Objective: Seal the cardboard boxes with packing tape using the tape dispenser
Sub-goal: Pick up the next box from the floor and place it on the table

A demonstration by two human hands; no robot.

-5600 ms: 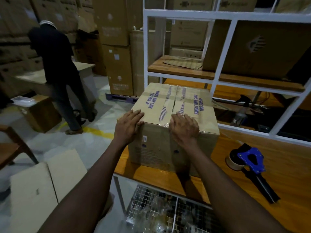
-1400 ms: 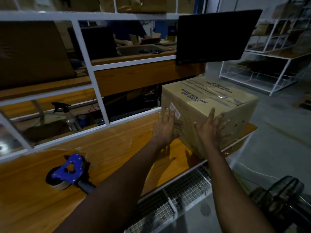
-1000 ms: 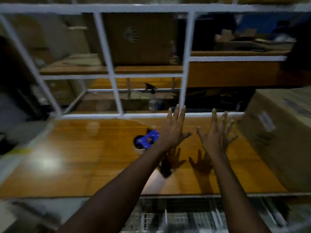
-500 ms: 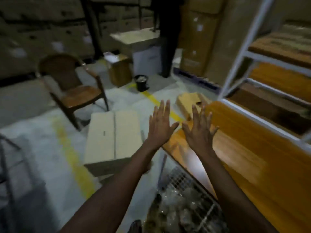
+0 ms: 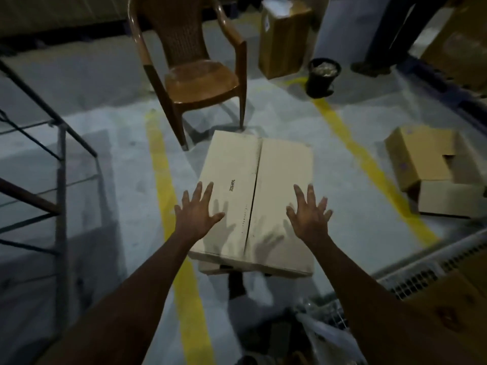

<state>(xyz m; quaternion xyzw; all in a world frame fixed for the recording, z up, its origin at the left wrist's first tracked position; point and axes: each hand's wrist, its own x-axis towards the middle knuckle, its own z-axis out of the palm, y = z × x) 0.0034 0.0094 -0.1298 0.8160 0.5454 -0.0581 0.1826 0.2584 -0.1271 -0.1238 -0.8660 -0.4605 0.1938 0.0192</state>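
Cardboard box (image 5: 255, 196), pale and closed, lies on the floor (image 5: 118, 122) at the centre of the head view, its far left corner just beside the front legs of a brown plastic chair (image 5: 195, 64). Its two top flaps meet along a dark seam running away from the viewer, and a short printed code sits on the left flap. A second cardboard edge shows beneath its near side.

The left hand (image 5: 196, 209) is over the box's near left edge and the right hand (image 5: 308, 214) over its near right part. Both are palm-down with fingers straight and spread wide, holding nothing. Their shadows fall on the lid; whether they touch it cannot be told.

Surface and room: grey concrete, dimly lit, with yellow painted lines (image 5: 160, 164) passing on either side of the box. A dark metal frame (image 5: 62, 159) stands at the left. A second person's legs (image 5: 390, 27) appear at the upper right.

Containers: an upright brown carton (image 5: 284, 40) stands right of the chair, with something white at its top. A black bin (image 5: 322, 75) near it holds pale scraps. An opened carton (image 5: 421, 159) with loose flaps lies at the right, its contents hidden. A wire mesh shelf (image 5: 411, 275) edges the lower right, with a clear plastic bag (image 5: 324, 335) below it.
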